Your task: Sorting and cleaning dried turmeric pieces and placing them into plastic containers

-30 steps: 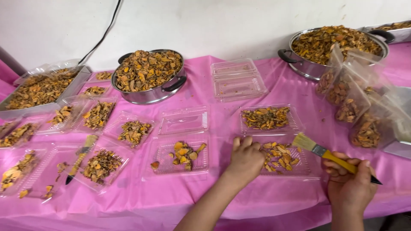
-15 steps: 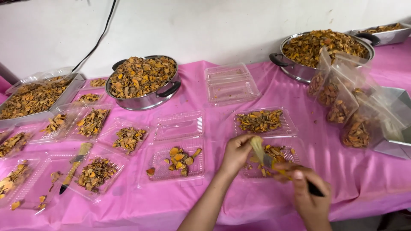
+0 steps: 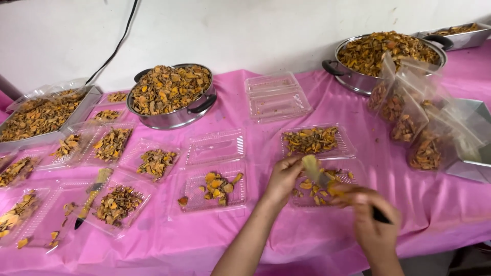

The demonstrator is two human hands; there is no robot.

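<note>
My right hand grips a yellow-handled paintbrush, its bristles over a clear plastic clamshell tray holding orange-brown dried pieces. My left hand rests on that tray's left edge, fingers curled against it. Directly behind it sits a second filled clamshell tray. To the left lies an open clamshell with a few orange pieces inside.
Two steel pots heaped with dried pieces stand at the back. A stack of empty clamshells sits between them. Filled plastic bags lean at right. Several filled trays and another brush lie at left on the pink tablecloth.
My right hand brought the brush from the right side in over the tray, bristles now above its contents. My left hand stayed on the tray's edge. The view shifted slightly.
</note>
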